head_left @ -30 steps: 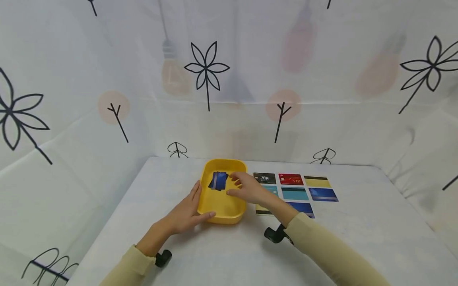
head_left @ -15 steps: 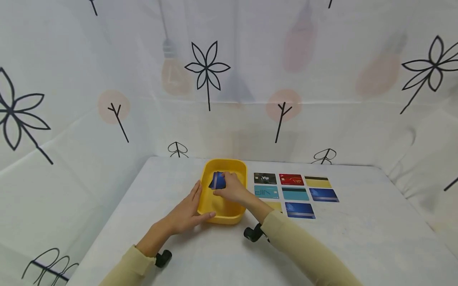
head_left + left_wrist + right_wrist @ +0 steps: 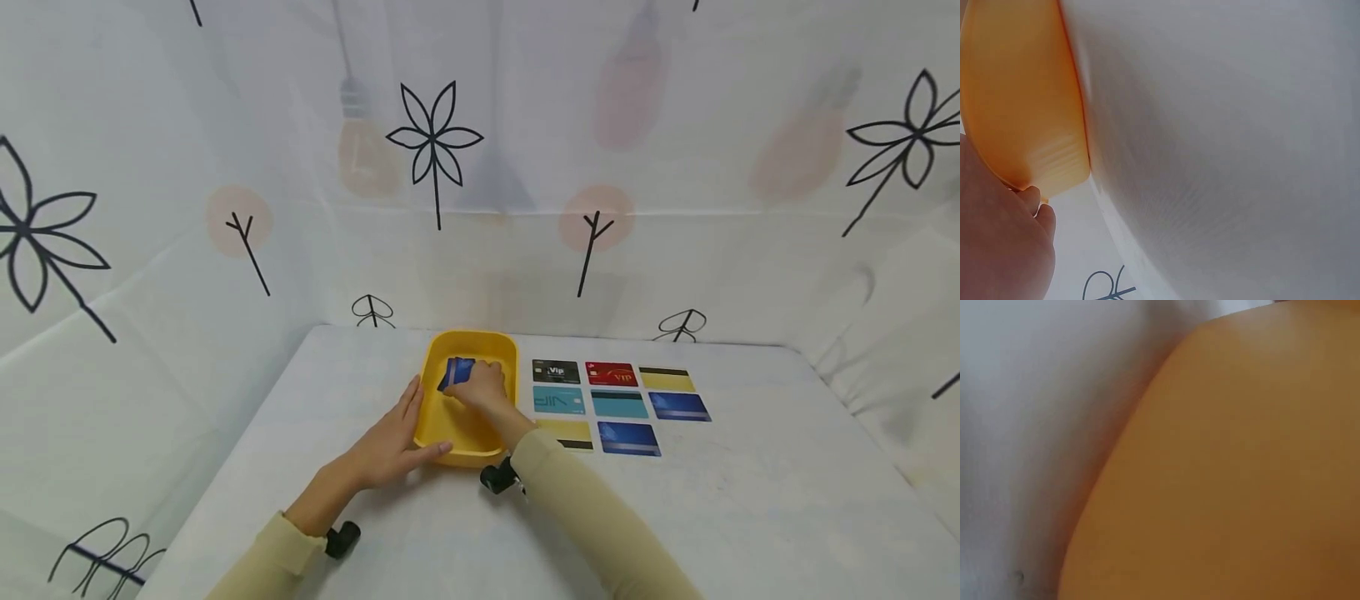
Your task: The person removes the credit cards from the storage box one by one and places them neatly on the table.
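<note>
A yellow plastic tray [image 3: 468, 460] stands on the white table. My left hand [image 3: 386, 442] rests against its left side with fingers stretched along the wall, the thumb lying at the near rim. In the left wrist view, fingertips of that hand [image 3: 1007, 237] touch the rim of the tray [image 3: 1022, 87]. My right hand [image 3: 483, 389] reaches inside the tray, thumb and fingers bent at the edge of the blue cards [image 3: 457, 370], pinching there. How many cards it holds is hidden. The right wrist view is filled mostly by the tray wall [image 3: 1210, 456].
Right of the tray lie flat cards in rows: a black one [image 3: 556, 372], a red one [image 3: 611, 374], yellow ones [image 3: 667, 380], teal ones [image 3: 618, 405] and blue ones [image 3: 628, 439]. A white patterned cloth [image 3: 487, 275] hangs behind the table.
My right hand has moved left and down into the tray onto the blue cards, uncovering the cards on the table. My left hand has kept its place on the tray.
</note>
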A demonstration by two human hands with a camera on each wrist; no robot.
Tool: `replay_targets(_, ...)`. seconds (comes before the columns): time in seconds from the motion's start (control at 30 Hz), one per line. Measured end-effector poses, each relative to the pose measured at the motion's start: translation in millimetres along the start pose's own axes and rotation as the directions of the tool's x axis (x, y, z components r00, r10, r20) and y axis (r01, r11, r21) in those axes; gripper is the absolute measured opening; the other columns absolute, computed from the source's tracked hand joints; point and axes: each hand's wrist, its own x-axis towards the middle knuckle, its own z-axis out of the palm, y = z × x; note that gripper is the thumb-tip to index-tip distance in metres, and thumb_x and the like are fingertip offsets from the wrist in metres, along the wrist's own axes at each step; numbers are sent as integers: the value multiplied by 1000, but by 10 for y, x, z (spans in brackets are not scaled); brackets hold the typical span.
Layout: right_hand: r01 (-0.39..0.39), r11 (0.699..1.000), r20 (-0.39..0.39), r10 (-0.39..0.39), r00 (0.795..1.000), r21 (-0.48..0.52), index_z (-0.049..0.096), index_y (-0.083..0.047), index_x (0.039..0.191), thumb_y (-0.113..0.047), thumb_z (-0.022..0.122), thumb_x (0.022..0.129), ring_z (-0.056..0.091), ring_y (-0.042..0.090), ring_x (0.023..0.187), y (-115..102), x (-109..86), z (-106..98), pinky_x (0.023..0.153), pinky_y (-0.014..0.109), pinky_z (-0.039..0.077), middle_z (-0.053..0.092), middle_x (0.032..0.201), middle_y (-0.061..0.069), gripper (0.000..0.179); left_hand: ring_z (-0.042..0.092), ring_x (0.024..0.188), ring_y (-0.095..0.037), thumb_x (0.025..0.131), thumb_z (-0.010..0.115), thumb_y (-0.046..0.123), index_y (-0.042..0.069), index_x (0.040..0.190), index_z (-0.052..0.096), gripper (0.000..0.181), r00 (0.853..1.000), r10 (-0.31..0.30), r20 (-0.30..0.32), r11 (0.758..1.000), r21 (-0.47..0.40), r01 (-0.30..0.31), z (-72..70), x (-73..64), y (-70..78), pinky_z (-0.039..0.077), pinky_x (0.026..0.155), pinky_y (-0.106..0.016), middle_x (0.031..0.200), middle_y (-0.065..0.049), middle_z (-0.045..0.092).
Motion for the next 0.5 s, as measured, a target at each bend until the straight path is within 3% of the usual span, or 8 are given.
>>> replay_targets(0.27, 36, 993, -72, -44, 996, -110, 49, 9, 140, -36, 82, 86, 49, 35, 117, 18, 119, 199, 112, 46, 45, 42, 138, 24, 78, 14, 157, -28, 90, 49, 80, 6, 164, 1, 115, 1000, -16, 0, 1000, 10, 16, 16, -17, -29, 22, 124, -48, 172, -3, -8)
replay_targets(0.5, 36, 986, -121, -56, 991, -165, 48, 12, 138, -33, 82, 87, 50, 36, 115, 12, 158, 202, 110, 44, 47, 45, 133, 26, 76, 14, 157, -25, 89, 47, 82, 7, 164, 1, 115, 1000, -2, 4, 1000, 14, 2, 7, 2, -14, 23, 124, -46, 172, -1, -8)
